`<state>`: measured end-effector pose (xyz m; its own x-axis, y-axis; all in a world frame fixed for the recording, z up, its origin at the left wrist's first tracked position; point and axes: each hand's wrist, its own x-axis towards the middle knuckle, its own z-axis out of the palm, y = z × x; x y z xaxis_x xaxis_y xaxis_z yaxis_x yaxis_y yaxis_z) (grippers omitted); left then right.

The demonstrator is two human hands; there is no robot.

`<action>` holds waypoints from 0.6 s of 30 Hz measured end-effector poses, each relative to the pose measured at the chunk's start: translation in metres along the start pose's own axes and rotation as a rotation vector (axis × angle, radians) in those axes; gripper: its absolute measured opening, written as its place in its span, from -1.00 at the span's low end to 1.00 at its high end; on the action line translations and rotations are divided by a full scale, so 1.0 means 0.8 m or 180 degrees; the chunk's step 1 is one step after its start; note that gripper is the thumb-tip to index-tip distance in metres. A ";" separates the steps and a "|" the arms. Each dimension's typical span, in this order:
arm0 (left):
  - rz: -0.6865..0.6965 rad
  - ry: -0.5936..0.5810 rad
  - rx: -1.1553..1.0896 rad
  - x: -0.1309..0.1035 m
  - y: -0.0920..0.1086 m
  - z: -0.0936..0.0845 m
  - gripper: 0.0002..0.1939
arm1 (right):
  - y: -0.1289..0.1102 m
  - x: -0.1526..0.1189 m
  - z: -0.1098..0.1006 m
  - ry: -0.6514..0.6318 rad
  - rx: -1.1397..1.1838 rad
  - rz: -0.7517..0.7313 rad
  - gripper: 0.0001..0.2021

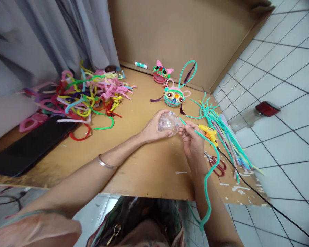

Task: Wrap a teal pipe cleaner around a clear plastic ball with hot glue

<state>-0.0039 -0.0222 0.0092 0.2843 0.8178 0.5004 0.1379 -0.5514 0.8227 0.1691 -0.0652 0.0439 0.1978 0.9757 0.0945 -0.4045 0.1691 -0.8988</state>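
Observation:
My left hand [154,127] is wrapped round a clear, rounded plastic ball [168,123] above the middle of the table. Pinched in the fingers of my right hand [193,137] is a long teal pipe cleaner [208,181], its tip close to the ball's right side. Whether that tip touches the ball I cannot tell. The rest of the pipe cleaner hangs in a wavy line over my right forearm and below the table edge. Just right of my right hand lie a yellow glue gun [208,133] and red-handled scissors [217,166].
Two decorated animal-face balls, one blue-rimmed [174,97] and one red [160,74], stand at the back near a glue stick [141,65]. Loose pipe cleaners [92,92] pile up left beside a black slab [28,147]. Straight ones [229,140] lie right, near a jar [249,118] and black cord [254,192].

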 end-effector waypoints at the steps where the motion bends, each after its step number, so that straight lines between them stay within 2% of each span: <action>1: -0.0029 -0.0016 -0.0027 0.000 0.000 -0.001 -0.13 | 0.000 -0.001 0.001 0.0048 0.0040 -0.0019 -0.80; 6: -0.0098 0.0075 -0.0089 -0.001 0.000 -0.002 -0.04 | 0.001 -0.003 0.002 0.0048 0.0148 -0.0020 -0.81; 10: -0.0036 0.0111 -0.0074 -0.001 -0.002 -0.001 -0.07 | -0.001 -0.006 0.003 -0.0102 0.0258 0.0090 -0.83; 13: 0.0153 0.0286 0.0185 0.000 -0.001 -0.003 -0.21 | -0.001 -0.010 0.005 -0.0166 0.0351 0.0319 -0.83; 18: 0.0716 0.1049 0.1145 -0.004 0.015 -0.006 -0.56 | -0.002 -0.016 0.008 -0.0302 0.0507 0.0583 -0.79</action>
<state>-0.0082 -0.0307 0.0184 0.0393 0.6494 0.7594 0.4409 -0.6933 0.5701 0.1613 -0.0767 0.0468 0.0267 0.9995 -0.0170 -0.5629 0.0010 -0.8265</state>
